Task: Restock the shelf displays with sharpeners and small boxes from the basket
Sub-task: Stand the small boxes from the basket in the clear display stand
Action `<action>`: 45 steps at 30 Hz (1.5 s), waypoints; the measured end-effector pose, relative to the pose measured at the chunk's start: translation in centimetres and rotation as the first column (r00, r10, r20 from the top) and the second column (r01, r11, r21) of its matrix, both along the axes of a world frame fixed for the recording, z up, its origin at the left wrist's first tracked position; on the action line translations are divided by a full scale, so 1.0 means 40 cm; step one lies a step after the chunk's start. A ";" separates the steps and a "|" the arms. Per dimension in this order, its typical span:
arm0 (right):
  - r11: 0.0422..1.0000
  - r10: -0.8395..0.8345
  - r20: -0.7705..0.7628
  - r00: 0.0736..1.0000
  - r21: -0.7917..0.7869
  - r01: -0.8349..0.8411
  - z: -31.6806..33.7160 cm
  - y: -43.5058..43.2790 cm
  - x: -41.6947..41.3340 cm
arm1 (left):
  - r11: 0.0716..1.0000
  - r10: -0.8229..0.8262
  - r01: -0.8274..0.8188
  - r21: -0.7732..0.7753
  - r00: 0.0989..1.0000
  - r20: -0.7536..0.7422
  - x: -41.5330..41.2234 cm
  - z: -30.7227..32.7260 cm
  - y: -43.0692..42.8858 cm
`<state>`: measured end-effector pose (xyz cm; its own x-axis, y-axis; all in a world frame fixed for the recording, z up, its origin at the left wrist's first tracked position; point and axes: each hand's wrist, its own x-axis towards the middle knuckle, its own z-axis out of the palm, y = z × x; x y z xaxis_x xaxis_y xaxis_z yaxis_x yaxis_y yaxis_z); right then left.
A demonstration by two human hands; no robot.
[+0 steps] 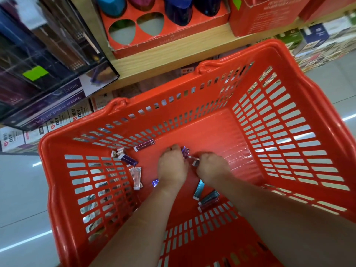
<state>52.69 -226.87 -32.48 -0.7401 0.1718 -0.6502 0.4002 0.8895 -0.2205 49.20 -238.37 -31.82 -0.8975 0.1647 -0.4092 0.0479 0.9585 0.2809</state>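
Left hand: reaches down to the basket floor with fingers curled over a small shiny purple cardboard box, which shows just past the fingertips. Judged a grasp from above. Whether the box is lifted or lies on the floor, cannot tell.

Right hand: just beside the left, clenched round a small dark box with a white end, which it pinches at the fingertips. The two hands work close together, probably to collect several boxes in one trip.

Container: red slotted plastic basket, both forearms inside it.

Still loose on the floor:
- a long purple box, far left of the hands
- a dark blue box among pale ones, against the left wall
- a pair of whitish-pink boxes, left
- a teal box and dark boxes, near, under the right wrist

They lie scattered at all angles, so each must be picked up singly.

No sharpeners seen in the basket.

Beyond the basket: a red cardboard display tray on a pale wooden shelf. It holds upright blue and dark sharpeners in rounded cut-outs, and two near-left cut-outs are vacant.

Judgement: the box-gathering step is under way, with many boxes left.
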 end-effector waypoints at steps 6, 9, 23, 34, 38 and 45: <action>0.543 -0.599 0.450 0.663 -0.381 0.749 0.061 0.024 -0.049 | 0.879 0.304 -0.388 0.275 0.904 0.302 0.002 0.018 -0.030; 0.318 -0.593 0.598 0.539 -0.441 0.839 0.126 0.021 -0.050 | 0.470 0.466 -0.783 0.408 0.612 0.639 0.004 0.064 -0.024; 0.204 -0.592 0.282 0.755 -0.854 0.479 0.442 -0.061 -0.005 | -0.136 0.386 -0.750 0.648 0.562 0.731 0.008 0.447 0.006; 0.110 -0.648 0.159 0.745 -0.948 0.297 0.641 -0.100 -0.010 | 0.440 0.326 -0.347 0.828 0.921 0.212 -0.005 0.670 -0.074; 0.066 -0.663 0.128 0.737 -0.971 0.228 0.688 -0.118 -0.038 | 0.439 0.305 -0.339 0.832 0.927 0.217 -0.048 0.729 -0.106; -0.381 -0.553 0.506 0.662 -0.860 0.339 0.720 -0.161 -0.097 | 0.407 0.375 -0.319 0.856 0.913 0.162 -0.122 0.793 -0.134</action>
<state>48.79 -233.33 -3.69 -0.8663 -0.1381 -0.4801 0.4194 -0.7233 -0.5486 44.31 -243.73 -0.10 -0.9761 0.0718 -0.2050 -0.1902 0.1735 0.9663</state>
